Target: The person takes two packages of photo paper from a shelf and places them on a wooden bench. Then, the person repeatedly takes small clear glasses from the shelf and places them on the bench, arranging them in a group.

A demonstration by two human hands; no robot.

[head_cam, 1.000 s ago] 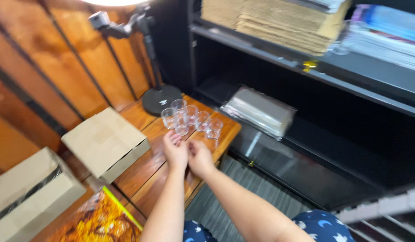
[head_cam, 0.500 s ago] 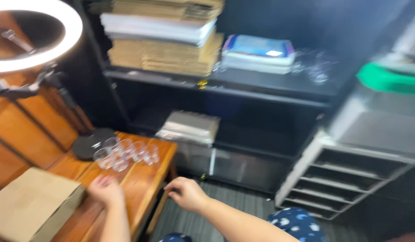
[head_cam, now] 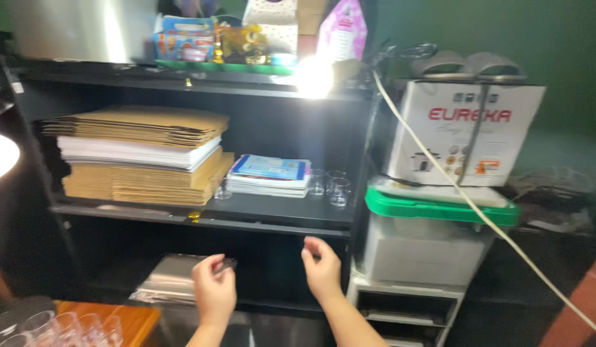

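My left hand (head_cam: 214,290) and my right hand (head_cam: 322,268) are raised in front of a black shelf unit (head_cam: 272,222), below its middle shelf. Both hands are empty, with fingers loosely curled and apart. On that shelf, above my right hand, stand three small clear glasses (head_cam: 330,186) beside a stack of booklets with a blue cover (head_cam: 270,175). Another small glass (head_cam: 222,190) stands left of the booklets. Several clear glasses (head_cam: 66,326) sit on a wooden table (head_cam: 136,319) at the lower left, away from my hands.
Stacks of flat cardboard and white sheets (head_cam: 140,154) fill the shelf's left. A silver foil pack (head_cam: 172,279) lies on the lower shelf. At right a white appliance box (head_cam: 462,135) rests on a green-lidded bin (head_cam: 439,238); a white cable (head_cam: 465,199) runs diagonally across.
The view has swung up and to the right from the wooden table to the shelf. My hands have left the glasses on the table and now hover in front of the shelf.
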